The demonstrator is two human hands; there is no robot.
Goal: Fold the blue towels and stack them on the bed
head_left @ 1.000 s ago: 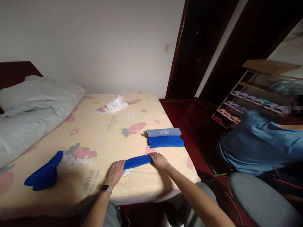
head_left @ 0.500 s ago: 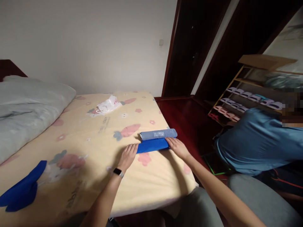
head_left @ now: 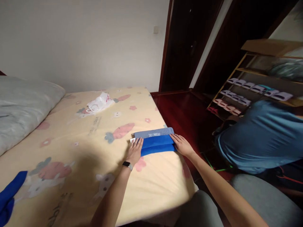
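A folded royal-blue cloth (head_left: 157, 145) lies near the bed's right edge in two bands, one above the other. Behind it, partly covered, shows a grey-blue strip (head_left: 153, 131) with white lettering that is upside down to me. My left hand (head_left: 134, 151), with a watch on its wrist, rests on the cloth's left end, fingers stretched out flat. A small white tag (head_left: 133, 140) sticks out by its fingertips. At the right end, my right hand (head_left: 182, 145) lays its outstretched fingers on the cloth's edge. Both thumbs are hidden.
Another blue cloth (head_left: 11, 195) lies at lower left, cut off by the frame. A white plastic bag (head_left: 100, 102) and a grey quilt (head_left: 28, 107) are on the patterned bed (head_left: 94, 151). Close on the right, a person in a blue shirt (head_left: 255, 138) bends before a shoe rack (head_left: 241, 69).
The blue cloth has turned away from me onto the lettered strip, covering part of it, and a second blue band now shows. Both hands have followed. The view has shifted slightly.
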